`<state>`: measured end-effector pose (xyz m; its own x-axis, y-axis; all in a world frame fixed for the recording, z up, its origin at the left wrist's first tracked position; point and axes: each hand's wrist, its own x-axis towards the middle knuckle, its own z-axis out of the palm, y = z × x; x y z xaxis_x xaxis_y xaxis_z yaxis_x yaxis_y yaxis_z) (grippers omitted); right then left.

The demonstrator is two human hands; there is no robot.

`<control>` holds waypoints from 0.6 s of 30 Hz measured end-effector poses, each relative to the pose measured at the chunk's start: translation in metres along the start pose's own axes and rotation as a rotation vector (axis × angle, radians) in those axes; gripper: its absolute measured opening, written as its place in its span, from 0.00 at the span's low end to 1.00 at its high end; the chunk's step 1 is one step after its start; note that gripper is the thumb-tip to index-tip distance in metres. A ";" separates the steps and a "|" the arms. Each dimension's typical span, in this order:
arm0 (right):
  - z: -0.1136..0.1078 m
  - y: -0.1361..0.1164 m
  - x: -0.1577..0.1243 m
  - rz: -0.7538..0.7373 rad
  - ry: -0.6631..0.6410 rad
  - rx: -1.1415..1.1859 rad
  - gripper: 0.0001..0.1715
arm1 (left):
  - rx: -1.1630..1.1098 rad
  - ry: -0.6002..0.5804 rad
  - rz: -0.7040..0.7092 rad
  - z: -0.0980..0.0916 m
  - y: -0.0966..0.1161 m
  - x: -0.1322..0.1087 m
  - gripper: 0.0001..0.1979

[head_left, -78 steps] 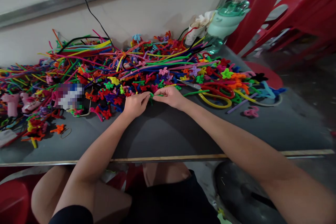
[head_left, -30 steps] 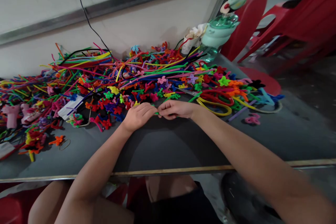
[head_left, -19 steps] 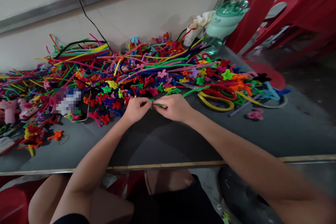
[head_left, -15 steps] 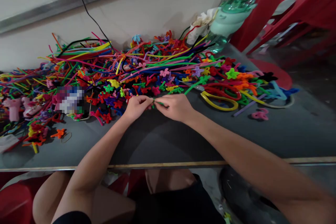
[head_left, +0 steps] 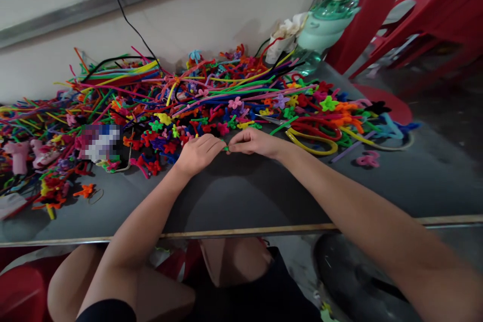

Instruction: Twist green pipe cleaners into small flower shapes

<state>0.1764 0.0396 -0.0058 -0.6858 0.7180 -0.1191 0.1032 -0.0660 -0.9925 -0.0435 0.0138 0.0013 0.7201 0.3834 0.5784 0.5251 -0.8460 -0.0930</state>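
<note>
A green pipe cleaner (head_left: 226, 148) shows as a small bit between my fingertips, above the near part of the dark table. My left hand (head_left: 200, 155) is closed on it, back of the hand toward me, covering most of it. From the other side my right hand (head_left: 253, 143) pinches it between thumb and forefinger. Another green pipe cleaner length (head_left: 284, 126) sticks out beyond my right hand; whether it is the same piece I cannot tell. Scissors (head_left: 313, 147) with yellow and red handles lie to the right of my right hand.
A heap of coloured pipe cleaners (head_left: 211, 88) and small twisted flowers runs along the wall. A pink twisted piece (head_left: 368, 159) lies at right, an orange flower (head_left: 85, 190) at left. Behind stand a green bottle (head_left: 319, 32) and a paper cup (head_left: 278, 49). Red chairs are at right.
My left hand has rolled over so its back covers the pipe cleaner. My right hand has shifted slightly, and less of the green shows between the hands. The view has moved a little.
</note>
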 end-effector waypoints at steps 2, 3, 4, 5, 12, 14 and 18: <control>0.004 -0.003 -0.001 -0.011 0.036 -0.070 0.18 | 0.016 0.018 -0.004 0.001 0.003 0.000 0.08; 0.006 -0.003 -0.001 -0.024 0.064 -0.097 0.18 | 0.018 0.033 -0.018 0.002 0.004 0.000 0.07; 0.007 -0.003 0.000 -0.038 0.091 -0.117 0.18 | 0.010 0.048 -0.044 0.003 0.006 0.000 0.07; 0.008 -0.003 0.001 -0.052 0.116 -0.131 0.18 | -0.009 0.060 -0.086 0.004 0.007 0.000 0.07; 0.019 0.004 0.002 -0.152 0.310 -0.331 0.19 | -0.468 -0.023 -0.767 0.007 0.017 0.010 0.10; 0.027 0.001 -0.003 -0.259 0.410 -0.524 0.16 | -0.665 -0.031 -0.979 0.007 0.018 0.013 0.10; 0.044 -0.007 -0.009 -0.421 0.506 -0.810 0.13 | -1.031 0.035 -1.241 0.005 0.018 0.017 0.12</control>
<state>0.1504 0.0030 0.0012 -0.4154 0.7940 0.4438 0.5066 0.6071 -0.6122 -0.0197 0.0073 0.0050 0.0870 0.9908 -0.1039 0.2228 0.0823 0.9714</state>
